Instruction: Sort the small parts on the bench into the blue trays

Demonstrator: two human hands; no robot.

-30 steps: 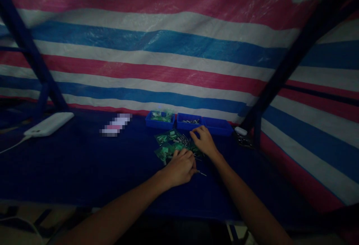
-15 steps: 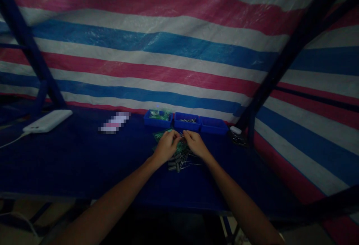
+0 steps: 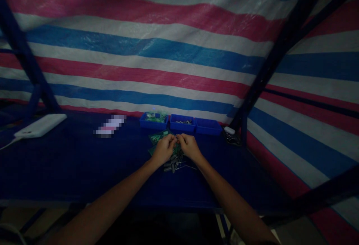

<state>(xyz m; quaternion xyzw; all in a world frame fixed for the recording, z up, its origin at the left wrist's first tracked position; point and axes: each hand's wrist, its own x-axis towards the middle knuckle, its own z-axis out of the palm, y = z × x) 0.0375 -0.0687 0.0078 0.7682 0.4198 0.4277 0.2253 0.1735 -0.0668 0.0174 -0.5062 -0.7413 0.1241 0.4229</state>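
My left hand [image 3: 163, 149] and my right hand [image 3: 189, 147] meet fingertip to fingertip above a pile of small green circuit boards [image 3: 156, 137] on the blue table [image 3: 84, 163]. Both pinch something small between them; the dim light hides what it is. Just below the hands lie several small grey cylinders with wire legs [image 3: 171, 164].
Three small blue trays [image 3: 180, 123] stand in a row behind the hands, the left one with green boards, the middle one with grey parts. A white power bank [image 3: 40, 126] with a cable lies far left. A striped tarp [image 3: 168, 50] and dark blue frame posts [image 3: 269, 65] enclose the table.
My left hand has left the table near the cylinders and my right hand has come back from the trays; they now meet over the boards, pinching together.
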